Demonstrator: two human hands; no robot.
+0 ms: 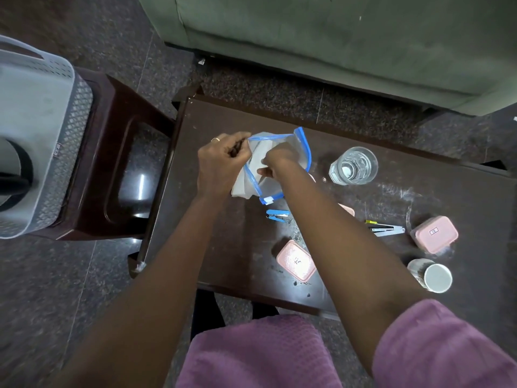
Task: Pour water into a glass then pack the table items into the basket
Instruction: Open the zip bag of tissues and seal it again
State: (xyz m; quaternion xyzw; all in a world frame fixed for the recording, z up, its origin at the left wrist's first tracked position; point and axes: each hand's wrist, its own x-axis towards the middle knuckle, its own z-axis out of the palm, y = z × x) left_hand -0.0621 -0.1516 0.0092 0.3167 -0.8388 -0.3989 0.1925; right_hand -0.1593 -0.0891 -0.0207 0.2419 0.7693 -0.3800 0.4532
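A clear zip bag (300, 144) with a blue seal strip is held above the dark wooden table (223, 247). My left hand (221, 161) pinches the bag's left rim. My right hand (275, 163) reaches into the bag's mouth, its fingers hidden inside. A glass of water (353, 166) stands to the right of the bag. The grey perforated basket (47, 141) sits on a stool at the far left, with a dark jug partly visible inside it.
On the table lie a blue stapler (277, 215), a black stapler (387, 229), two pink lidded boxes (296, 260) (435, 233), a third pink box mostly under my right arm, and a white cup (430, 275). A green sofa (335, 37) stands beyond.
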